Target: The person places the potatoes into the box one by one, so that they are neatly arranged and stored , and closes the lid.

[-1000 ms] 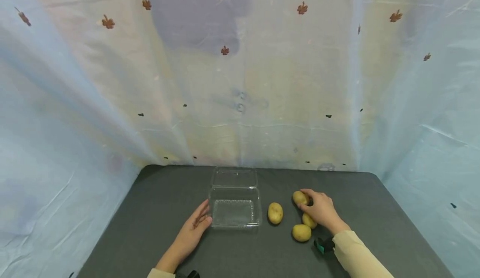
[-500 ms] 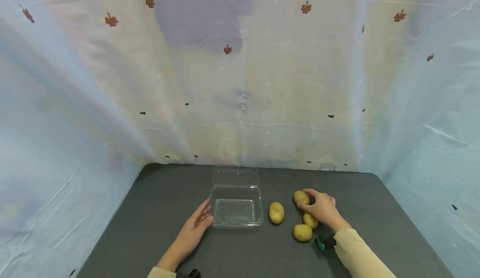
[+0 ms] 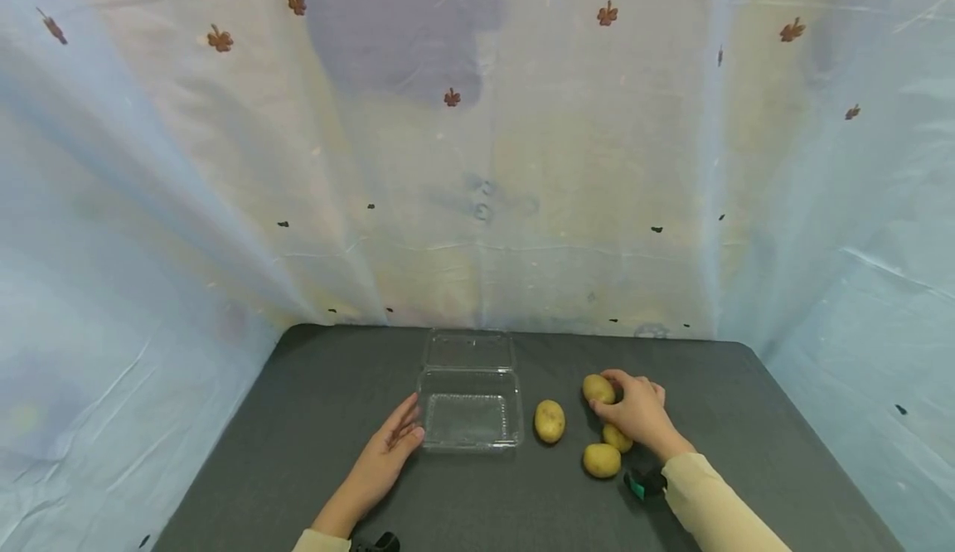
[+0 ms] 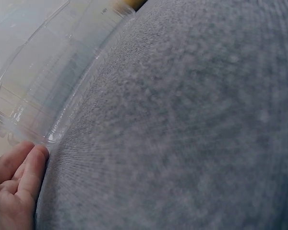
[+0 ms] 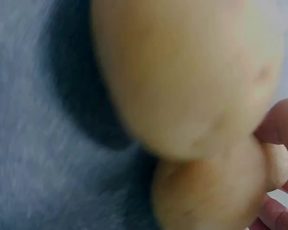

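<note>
Pinching a potato (image 3: 596,389), lower right of frame, in right hand (image 3: 640,414), and touching clear box (image 3: 470,411), lower centre, with loosely outstretched left hand (image 3: 378,462), probably to keep it from sliding.

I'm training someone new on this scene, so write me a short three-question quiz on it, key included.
1. Multiple choice: On which side of the clear plastic container, as the person sees it, is the left hand?
A) The left side
B) The right side
C) The far side

2. True or false: The lid is closed over the clear plastic container.

3. Fill in the blank: The right hand grips a ______ between thumb and fingers.

Key
1. A
2. False; the lid is open, on the far side of the clear plastic container.
3. potato
</note>
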A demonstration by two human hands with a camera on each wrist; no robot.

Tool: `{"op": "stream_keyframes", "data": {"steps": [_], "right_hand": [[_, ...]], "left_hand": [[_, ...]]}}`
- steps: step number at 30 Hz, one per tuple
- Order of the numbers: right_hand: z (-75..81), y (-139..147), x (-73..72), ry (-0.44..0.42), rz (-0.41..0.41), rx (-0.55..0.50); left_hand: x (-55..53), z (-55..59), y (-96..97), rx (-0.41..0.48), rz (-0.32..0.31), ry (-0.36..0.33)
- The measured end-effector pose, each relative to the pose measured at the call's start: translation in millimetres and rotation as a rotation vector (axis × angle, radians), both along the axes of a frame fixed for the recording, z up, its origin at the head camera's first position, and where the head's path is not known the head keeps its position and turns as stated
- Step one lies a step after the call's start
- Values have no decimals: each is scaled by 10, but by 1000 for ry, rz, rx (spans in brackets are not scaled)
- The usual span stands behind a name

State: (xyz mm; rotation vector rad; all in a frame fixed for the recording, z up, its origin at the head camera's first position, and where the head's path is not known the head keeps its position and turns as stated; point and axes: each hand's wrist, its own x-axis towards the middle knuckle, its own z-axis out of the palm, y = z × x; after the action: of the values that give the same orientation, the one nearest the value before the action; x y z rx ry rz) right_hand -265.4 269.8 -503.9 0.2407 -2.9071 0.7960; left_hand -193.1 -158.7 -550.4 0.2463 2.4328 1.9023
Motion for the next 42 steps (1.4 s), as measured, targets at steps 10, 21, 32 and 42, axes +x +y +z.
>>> {"op": "stream_keyframes", "data": {"steps": [10,21,32,42], "right_hand": [[379,-509,209,-78,39,-355],[453,-1063,375,-81,92,-544],[331,-1474,410,-59,176,-512],[259,-1879,452,-2,139,-437]], "left_hand": [[27,4,-24,-11,48,-12],[29,11,-6,-1,42,-10],[-12,-42,28,34,23,-4],[15,-29,33,37,30,-9]]}}
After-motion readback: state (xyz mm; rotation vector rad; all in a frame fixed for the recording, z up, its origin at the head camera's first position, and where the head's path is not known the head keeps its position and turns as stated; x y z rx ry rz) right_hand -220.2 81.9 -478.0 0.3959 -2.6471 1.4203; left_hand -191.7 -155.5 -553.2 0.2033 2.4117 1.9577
